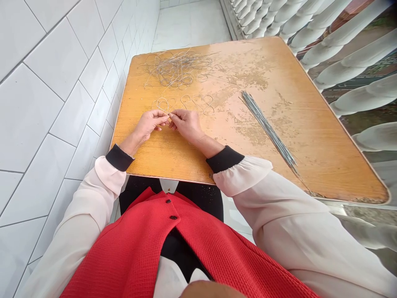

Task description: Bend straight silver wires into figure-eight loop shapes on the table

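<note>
In the head view, the left hand [148, 125] and the right hand [186, 125] are meeting just left of the frame's centre, both grips closing in a fine pinch on a thin wire loop [162, 106], whose bent eye is standing above the fingertips. The wire is looking light and springy, stiff enough to keep its curve yet easy to bend, so thumb and fingertip near its end seem the surest hold. Just beyond the hands, a row of bent wire shapes [198, 104] is lying on the worn orange worktop [235, 58], and a tangled heap of wire [176, 70] is sitting toward the upper left of it. A bundle of straight wires [266, 126] is lying diagonally at the right, probably slippery as a sheaf and best gathered at its middle. A white tiled wall [40, 124] is rising along the left side, and pale balusters [341, 49] are lining the upper right
</note>
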A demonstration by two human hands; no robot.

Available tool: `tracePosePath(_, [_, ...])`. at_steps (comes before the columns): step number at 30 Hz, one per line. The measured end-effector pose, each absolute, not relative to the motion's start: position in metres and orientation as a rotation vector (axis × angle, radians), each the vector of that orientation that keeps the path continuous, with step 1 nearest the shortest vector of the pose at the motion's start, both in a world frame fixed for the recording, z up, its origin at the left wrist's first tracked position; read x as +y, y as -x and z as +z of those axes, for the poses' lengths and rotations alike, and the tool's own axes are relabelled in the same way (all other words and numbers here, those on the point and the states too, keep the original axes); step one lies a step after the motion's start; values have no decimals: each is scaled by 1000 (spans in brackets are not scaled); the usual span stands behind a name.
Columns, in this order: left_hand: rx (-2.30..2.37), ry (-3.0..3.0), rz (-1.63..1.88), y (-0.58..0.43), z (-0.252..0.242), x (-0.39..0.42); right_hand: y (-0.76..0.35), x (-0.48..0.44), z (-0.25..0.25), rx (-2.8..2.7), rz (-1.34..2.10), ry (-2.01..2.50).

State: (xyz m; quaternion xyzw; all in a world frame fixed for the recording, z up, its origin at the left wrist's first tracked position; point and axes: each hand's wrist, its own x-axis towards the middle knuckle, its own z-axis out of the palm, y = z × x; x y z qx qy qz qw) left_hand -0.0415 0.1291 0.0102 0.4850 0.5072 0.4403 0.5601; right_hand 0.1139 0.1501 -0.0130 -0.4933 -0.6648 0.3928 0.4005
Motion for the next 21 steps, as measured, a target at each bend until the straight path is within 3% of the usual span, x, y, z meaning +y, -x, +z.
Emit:
tracePosePath(10, [1189,-992,1092,47,12,134,-118,147,-6,-1280,1423,1237])
tracePosePath(21, [1386,-1082,1052,62,15,142,-114,143,3,-1518,1428,1415])
